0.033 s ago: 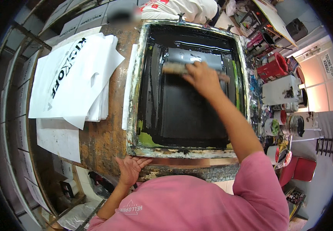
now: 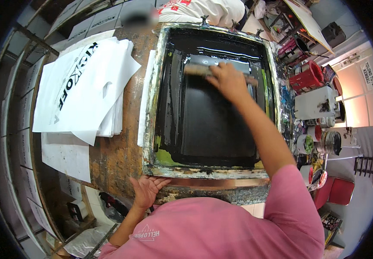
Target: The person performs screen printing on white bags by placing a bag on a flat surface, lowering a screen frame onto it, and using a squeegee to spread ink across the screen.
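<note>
A screen printing frame [image 2: 150, 129] with a pale, paint-crusted rim lies on the wooden table, its mesh [image 2: 216, 125] coated in black ink. My right hand [image 2: 230, 82] is closed over a wooden-handled squeegee [image 2: 197, 70], which lies crosswise on the far half of the mesh. The squeegee's blade edge is hidden under its handle and my hand. Wet ink shines beyond it. Palm up and fingers spread, my left hand [image 2: 146, 190] is at the frame's near left corner, fingertips by the rim. It holds nothing.
Stacked white printed bags [image 2: 80, 90] lie on the table [image 2: 113, 155] to the left. Ink tubs and a red bucket [image 2: 306, 75] crowd the right side. Hinge clamps [image 2: 205, 20] line the frame's far edge. Another person's white shirt [image 2: 203, 9] shows beyond it.
My right hand and the squeegee have moved slightly farther away across the mesh, covering more of the pale lettering. My left hand stays in place.
</note>
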